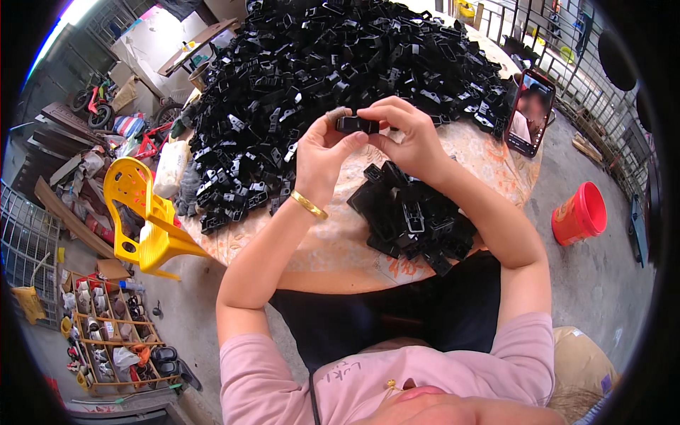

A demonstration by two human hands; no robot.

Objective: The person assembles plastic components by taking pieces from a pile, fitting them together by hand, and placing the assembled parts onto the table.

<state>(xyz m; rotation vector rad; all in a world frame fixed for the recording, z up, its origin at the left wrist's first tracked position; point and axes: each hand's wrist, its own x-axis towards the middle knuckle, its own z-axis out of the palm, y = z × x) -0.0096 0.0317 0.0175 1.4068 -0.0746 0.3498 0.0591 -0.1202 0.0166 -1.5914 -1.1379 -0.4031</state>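
I'm watching from the fingers outward: the left hand point(322, 152) is pinching the left end of a small black piece point(356, 126), thumb along its near side, and the right hand point(407, 138) is closing thumb and fingers on its right end. So the piece is lying between both sets of fingers, its long axis running roughly left to right, parallel to the near edge of the table point(322, 262). Neither hand is clearly nearer; both are touching it. They're holding it above the table's middle; fingers are hiding its ends, so I'm not telling how they're shaped.

Moving out, a small pile of black parts point(418, 223) is sitting by the near edge, right of middle, beneath the right forearm. Beyond the hands, a big heap of black parts point(340, 64) is spreading over the far side and down toward the left edge. By the right edge, a phone point(530, 113) is standing tilted beside the heap.
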